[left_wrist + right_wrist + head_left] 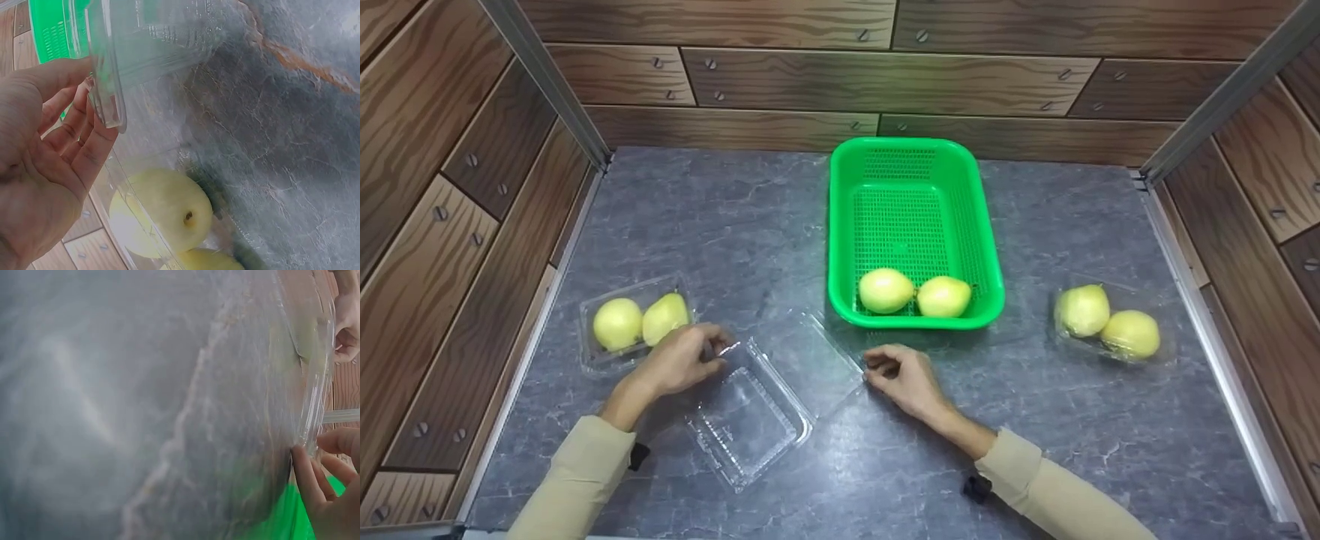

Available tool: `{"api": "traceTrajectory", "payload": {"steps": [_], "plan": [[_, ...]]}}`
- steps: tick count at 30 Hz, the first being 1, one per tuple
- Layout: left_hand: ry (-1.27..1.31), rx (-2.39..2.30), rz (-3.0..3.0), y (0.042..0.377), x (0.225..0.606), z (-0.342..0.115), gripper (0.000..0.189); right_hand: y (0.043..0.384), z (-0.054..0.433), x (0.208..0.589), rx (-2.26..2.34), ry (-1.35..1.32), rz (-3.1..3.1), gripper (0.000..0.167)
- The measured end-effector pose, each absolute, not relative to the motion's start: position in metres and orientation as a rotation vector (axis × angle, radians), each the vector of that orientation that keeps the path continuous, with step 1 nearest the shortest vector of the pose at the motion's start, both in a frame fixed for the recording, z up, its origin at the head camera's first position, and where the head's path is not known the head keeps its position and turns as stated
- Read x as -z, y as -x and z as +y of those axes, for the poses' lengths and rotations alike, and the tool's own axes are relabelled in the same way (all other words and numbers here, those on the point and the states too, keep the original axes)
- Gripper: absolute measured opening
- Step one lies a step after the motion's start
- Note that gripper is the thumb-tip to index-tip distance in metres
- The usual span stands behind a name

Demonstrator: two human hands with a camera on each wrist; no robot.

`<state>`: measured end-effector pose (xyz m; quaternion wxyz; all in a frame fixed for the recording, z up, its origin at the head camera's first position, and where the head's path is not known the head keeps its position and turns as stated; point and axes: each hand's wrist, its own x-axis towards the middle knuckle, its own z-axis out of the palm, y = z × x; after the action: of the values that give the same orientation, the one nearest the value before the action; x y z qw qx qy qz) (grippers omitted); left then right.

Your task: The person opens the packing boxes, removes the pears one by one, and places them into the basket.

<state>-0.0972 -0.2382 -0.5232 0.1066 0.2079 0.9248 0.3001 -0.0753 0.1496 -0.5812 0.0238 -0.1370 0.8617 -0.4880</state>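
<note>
While both hands are at its edges, the box [746, 424] sits between them, a thin, clear plastic shell with its lid [826, 371] swung out toward the right hand [911, 382]. Its base is the deeper part, just to the right of the left hand [682, 360] and reaching nearer the person than either hand does. White glints run along its rim and corners, a ribbed border frames its floor, and the grey marbling of the bench [1072, 465] shows through. It stands askew; whether its underside touches the bench I cannot tell. The lid is fainter, little more than a bright edge and a sheen.

The left hand grips the base's rim at its far left corner, fingers bent and thumb on the side nearer the person. The right hand pinches the lid's outer corner between thumb and forefinger, the other fingers curled beside them. Both forearms, in beige sleeves [592, 461], slant inward from the person's side.

Just beyond the left hand, to its left, is a clear pack [589, 361] with two pears [618, 324]; a similar pack [1166, 352] lies well to the right of the right hand. Directly beyond the right hand stands a green basket [900, 225], two pears at its near end.
</note>
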Motion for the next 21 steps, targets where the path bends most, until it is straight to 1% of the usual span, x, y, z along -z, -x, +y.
{"api": "traceTrajectory", "payload": {"steps": [9, 15, 21], "plan": [[-0.442, -0.815, 2.855, 0.090, 0.517, -0.232, 0.029, 0.061, 0.144, 0.577, 1.374, 0.707, 2.886, 0.025], [-0.369, -0.757, 2.954, 0.085, 0.511, -0.224, 0.029, 0.053, 0.133, 0.573, 1.196, 1.028, 3.057, 0.027], [-0.307, -0.729, 3.019, 0.082, 0.511, -0.219, 0.027, 0.046, 0.123, 0.571, 1.145, 1.303, 3.010, 0.028]]}}
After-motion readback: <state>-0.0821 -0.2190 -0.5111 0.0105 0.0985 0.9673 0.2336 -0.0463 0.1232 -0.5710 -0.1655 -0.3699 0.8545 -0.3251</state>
